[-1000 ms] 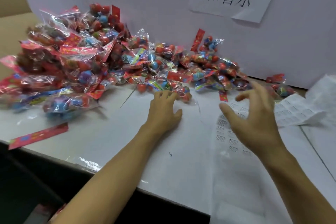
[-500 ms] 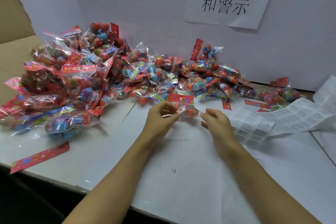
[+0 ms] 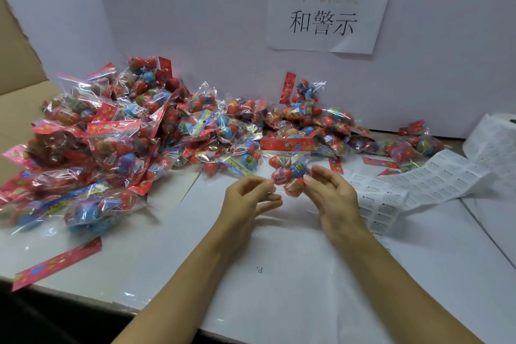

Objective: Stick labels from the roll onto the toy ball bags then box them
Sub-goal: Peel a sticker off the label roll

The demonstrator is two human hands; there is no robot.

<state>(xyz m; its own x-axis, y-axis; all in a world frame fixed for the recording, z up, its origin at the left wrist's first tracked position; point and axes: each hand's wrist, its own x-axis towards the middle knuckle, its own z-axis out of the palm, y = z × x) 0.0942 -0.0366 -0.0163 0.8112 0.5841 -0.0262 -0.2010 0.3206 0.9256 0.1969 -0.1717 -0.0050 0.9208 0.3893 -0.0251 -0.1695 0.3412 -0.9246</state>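
Both hands hold one bag [image 3: 290,173] of balls just above the table [image 3: 279,288], near centre, in front of the pile [image 3: 167,131]; left hand [image 3: 248,198] pinches the bag's left edge btwn thumb & fingertips, other fingers loosely curled below; right hand [image 3: 332,195] grips its right side, thumb & fingers curled onto the plastic; the bag's red header card [image 3: 287,144] stands up behind the hands, touching the pile's front edge.

Pile of clear bags w/ red & blue balls runs from far left along the white wall [image 3: 195,22] to the right; label strip [image 3: 413,184] lies unrolled on the table just right of the right hand, trailing to the roll [image 3: 497,131] at far right; loose red card [image 3: 55,265] lies near the table's front-left edge; paper sign [image 3: 332,5] w/ Chinese characters is stuck to the wall; cardboard flap [image 3: 16,58] at far left.
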